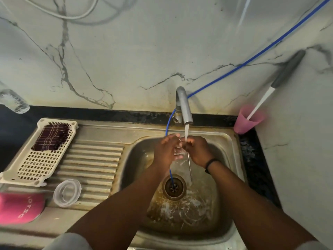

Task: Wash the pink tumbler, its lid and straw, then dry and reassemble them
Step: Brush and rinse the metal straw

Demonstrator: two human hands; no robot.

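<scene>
Both hands meet under the running tap (183,105) over the sink basin (223,177). A thin clear straw (189,166) hangs down from between them into the water stream. My right hand (197,150) pinches its upper end. My left hand (167,150) has its fingers curled against the same end. The pink tumbler (19,207) lies on its side at the left edge of the counter. Its clear lid (67,193) rests on the ribbed drainboard (93,159), apart from the tumbler.
A cream plastic rack (38,170) holds a dark checked cloth (51,137) at the left. A pink cup (247,120) with a brush handle stands at the back right corner. A blue hose (252,56) runs along the wall into the drain (173,186).
</scene>
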